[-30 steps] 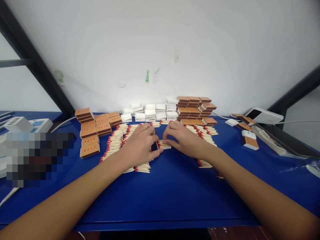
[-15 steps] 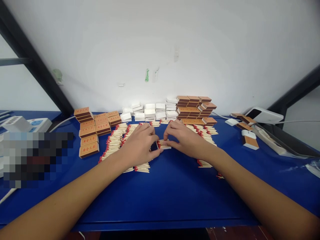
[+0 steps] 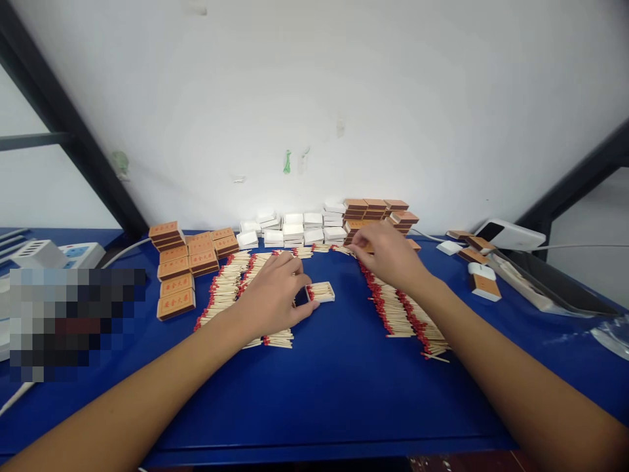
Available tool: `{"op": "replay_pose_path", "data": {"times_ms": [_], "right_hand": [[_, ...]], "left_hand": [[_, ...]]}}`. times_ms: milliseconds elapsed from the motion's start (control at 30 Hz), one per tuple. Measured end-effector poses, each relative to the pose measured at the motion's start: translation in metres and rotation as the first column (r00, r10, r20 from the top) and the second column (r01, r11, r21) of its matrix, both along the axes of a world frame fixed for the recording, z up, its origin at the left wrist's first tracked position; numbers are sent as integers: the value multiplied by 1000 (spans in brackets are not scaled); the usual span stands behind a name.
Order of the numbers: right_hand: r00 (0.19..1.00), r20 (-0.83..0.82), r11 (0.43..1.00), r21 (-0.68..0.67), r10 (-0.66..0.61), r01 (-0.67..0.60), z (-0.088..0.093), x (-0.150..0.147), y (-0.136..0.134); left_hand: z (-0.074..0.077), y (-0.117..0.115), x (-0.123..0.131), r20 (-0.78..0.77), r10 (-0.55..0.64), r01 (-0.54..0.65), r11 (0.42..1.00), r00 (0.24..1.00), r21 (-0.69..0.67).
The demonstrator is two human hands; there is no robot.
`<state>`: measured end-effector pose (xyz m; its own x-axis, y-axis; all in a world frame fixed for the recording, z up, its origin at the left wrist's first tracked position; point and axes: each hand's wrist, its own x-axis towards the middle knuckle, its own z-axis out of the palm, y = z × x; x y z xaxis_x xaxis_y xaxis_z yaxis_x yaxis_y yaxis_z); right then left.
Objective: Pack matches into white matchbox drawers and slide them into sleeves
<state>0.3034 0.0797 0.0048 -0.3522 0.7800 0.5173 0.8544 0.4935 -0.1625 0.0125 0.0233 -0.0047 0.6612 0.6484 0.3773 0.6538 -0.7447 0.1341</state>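
Observation:
A small white matchbox tray filled with red-tipped matches lies in the middle of the blue table. The thumb and fingers of my left hand grip its left end. Farther back and to the right, my right hand pinches at the end of some matches in the back row; its fingertips partly cover them. Rows of loose matches lie to the left, partly under my left hand. More rows of matches lie to the right, below my right wrist and forearm.
White trays are stacked along the wall. Orange matchboxes stand in a left stack and a right stack. Farther right are loose matchbox pieces and a white device. A power strip is at far left.
My right hand has left the tray and moved back and right to the back row of matches. My left hand stays at the tray, whose matches now show fully.

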Motion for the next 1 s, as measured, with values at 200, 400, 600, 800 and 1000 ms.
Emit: {"op": "replay_pose_path", "data": {"times_ms": [200,400,600,800,1000], "right_hand": [[866,-166,849,180,-471,496,5,63,29],[752,-300,783,25,-587,621,3,79,35],[747,-298,762,87,-594,641,22,58,21],[950,-136,959,-8,-281,282,25,-2,-18],[987,157,981,-194,33,-2,-2,-36,-40]], "left_hand": [[0,0,-1,-23,9,-9,1000,1000,-14],[-1,0,-2,-35,6,-6,1000,999,-8],[0,3,-4,-5,18,-18,999,1000,26],[9,13,-13,52,96,-103,980,994,169],[10,22,-18,92,160,-176,962,983,206]]}}
